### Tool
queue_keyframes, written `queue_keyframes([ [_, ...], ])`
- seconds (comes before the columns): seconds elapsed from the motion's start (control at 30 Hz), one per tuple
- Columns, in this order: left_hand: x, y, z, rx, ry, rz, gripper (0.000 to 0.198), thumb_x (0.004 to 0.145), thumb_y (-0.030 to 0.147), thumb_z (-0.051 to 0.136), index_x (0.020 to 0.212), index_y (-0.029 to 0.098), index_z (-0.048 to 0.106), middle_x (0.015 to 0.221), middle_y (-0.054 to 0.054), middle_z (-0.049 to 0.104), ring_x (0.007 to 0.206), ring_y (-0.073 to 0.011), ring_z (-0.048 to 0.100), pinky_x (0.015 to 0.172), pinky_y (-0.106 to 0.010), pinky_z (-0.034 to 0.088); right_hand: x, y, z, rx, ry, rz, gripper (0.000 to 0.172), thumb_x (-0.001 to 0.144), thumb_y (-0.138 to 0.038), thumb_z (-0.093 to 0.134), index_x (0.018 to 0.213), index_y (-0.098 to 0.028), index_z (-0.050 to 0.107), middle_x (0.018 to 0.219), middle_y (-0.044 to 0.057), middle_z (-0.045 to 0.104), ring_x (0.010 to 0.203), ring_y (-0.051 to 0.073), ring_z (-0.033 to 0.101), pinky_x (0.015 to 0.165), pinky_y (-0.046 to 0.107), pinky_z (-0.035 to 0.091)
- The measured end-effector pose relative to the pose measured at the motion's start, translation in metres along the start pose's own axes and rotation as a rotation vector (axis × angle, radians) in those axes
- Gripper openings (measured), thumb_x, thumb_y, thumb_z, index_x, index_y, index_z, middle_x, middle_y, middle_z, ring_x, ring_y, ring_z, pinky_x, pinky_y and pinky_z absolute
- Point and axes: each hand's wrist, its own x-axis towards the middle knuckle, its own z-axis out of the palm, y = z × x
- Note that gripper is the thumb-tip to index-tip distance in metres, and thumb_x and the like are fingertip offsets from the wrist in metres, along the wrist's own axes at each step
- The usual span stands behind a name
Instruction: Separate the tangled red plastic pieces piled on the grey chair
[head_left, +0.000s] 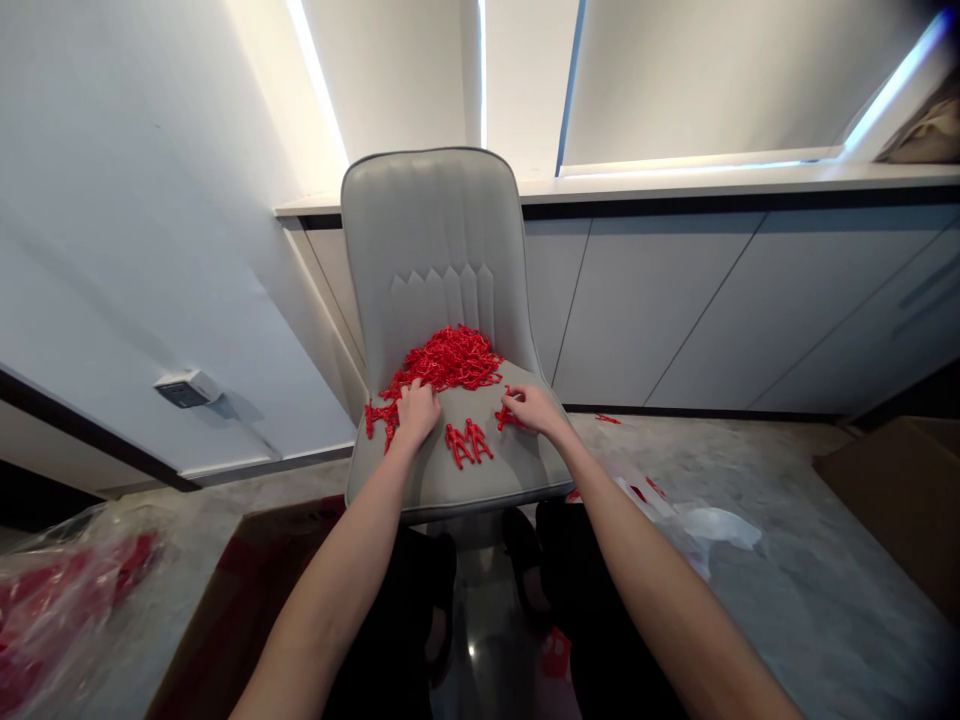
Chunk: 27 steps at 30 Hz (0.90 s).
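A heap of small red plastic figures [454,358] lies on the seat of a grey padded chair [431,490], against its backrest. My left hand [418,410] is at the heap's left front edge, fingers curled down among the figures; what they grip is hidden. Loose figures [388,415] spread just left of that hand. On the right side of the seat, my right hand [531,408] pinches one red figure [507,412] between thumb and fingers. Two more human-shaped figures [466,443] lie side by side between my hands, near the seat's front.
An open cardboard box [225,600] stands on the floor at left, beside clear plastic bags with red contents [67,600]. White plastic wrapping [712,525] lies at right, and another cardboard box [892,480] stands beyond. Low cabinets [652,300] run behind the chair.
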Motion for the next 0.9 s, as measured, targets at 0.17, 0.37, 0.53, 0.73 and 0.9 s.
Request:
queue_keyframes([
  [0.17,0.000,0.002,0.002,0.038,-0.057,0.057,0.035,0.092,0.017,0.040,0.111,0.017,0.070,0.136,-0.018,0.056,0.119,-0.0375,0.051,0.091,-0.050,0.047,-0.001,0.001,0.000,0.031,-0.012,0.006,0.012,0.081,-0.026,0.059,0.075,-0.018,0.066,0.061,0.001,0.066,0.062,0.015,0.059,0.059,0.024,0.036],
  [0.37,0.001,0.001,0.003,0.072,-0.080,0.056,0.038,0.094,0.019,0.036,0.111,0.015,0.070,0.126,-0.021,0.058,0.118,-0.0369,0.053,0.092,-0.048,0.047,0.000,0.001,-0.001,0.140,-0.018,0.046,0.006,0.079,-0.022,0.061,0.075,-0.018,0.063,0.061,0.000,0.064,0.061,0.015,0.060,0.058,0.023,0.038],
  [0.53,-0.001,0.000,-0.001,0.084,-0.099,0.046,0.039,0.092,0.013,0.035,0.111,0.017,0.070,0.122,-0.020,0.062,0.117,-0.0356,0.054,0.093,-0.049,0.046,-0.002,-0.005,0.000,0.336,-0.050,0.135,0.024,0.084,-0.014,0.052,0.108,-0.018,0.054,0.074,0.001,0.068,0.059,0.013,0.065,0.052,0.022,0.046],
  [0.73,0.001,0.000,-0.003,0.075,-0.110,0.036,0.033,0.091,0.013,0.039,0.104,0.016,0.069,0.115,-0.019,0.068,0.113,-0.0339,0.059,0.095,-0.049,0.044,-0.008,-0.013,-0.004,0.628,-0.127,0.165,0.037,0.081,-0.006,0.057,0.115,-0.020,0.050,0.066,-0.003,0.064,0.058,0.013,0.067,0.054,0.021,0.052],
  [0.9,0.005,0.002,0.002,0.029,-0.113,-0.006,0.034,0.088,0.008,0.040,0.110,0.015,0.066,0.112,-0.021,0.069,0.111,-0.0339,0.062,0.094,-0.049,0.044,-0.011,-0.015,-0.004,0.884,-0.172,0.173,0.038,0.073,-0.009,0.076,0.099,-0.022,0.051,0.073,0.000,0.070,0.068,0.016,0.072,0.059,0.024,0.057],
])
